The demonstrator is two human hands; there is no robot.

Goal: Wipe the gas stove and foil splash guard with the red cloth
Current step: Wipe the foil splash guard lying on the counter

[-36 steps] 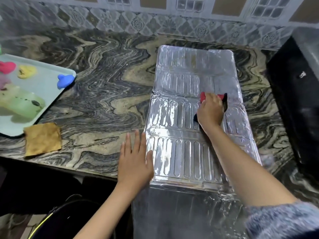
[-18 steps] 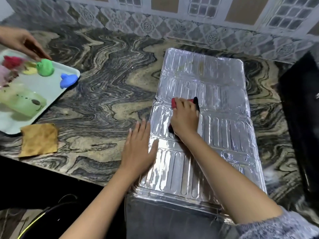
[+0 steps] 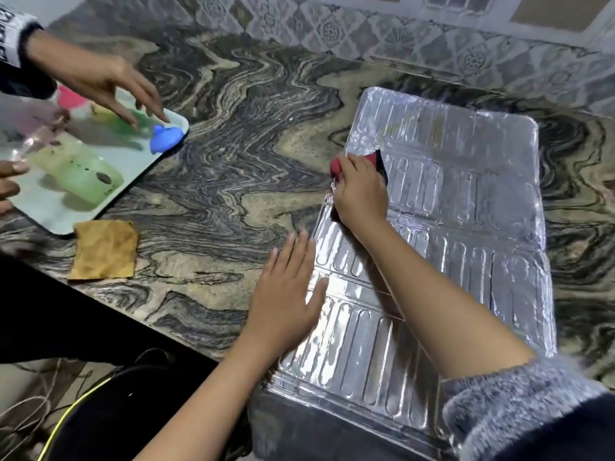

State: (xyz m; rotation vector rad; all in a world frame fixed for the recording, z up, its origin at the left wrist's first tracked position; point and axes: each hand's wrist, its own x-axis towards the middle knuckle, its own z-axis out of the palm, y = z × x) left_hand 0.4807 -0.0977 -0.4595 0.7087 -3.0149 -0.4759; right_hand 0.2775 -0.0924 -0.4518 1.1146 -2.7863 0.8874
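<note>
The foil splash guard (image 3: 466,227) lies flat on the marble counter, its near end hanging over the counter's front edge. My right hand (image 3: 361,194) grips the red cloth (image 3: 337,165) and presses it onto the guard's left edge, about halfway along. Only the cloth's red corner and a dark edge show past my fingers. My left hand (image 3: 286,294) lies flat with straight fingers, palm on the counter and thumb on the foil's left edge. No gas stove is in view.
A pale tray (image 3: 109,197) at the left holds a blue piece (image 3: 164,138), other coloured shapes and a green block. Another person's hand (image 3: 109,84) reaches over it. A yellow-brown cloth (image 3: 104,249) lies in front. Cables hang below the counter.
My right hand has slid the red cloth leftward across the foil, from its right-centre to its left edge. Another person's hand has come in over the tray. My left hand stays put.
</note>
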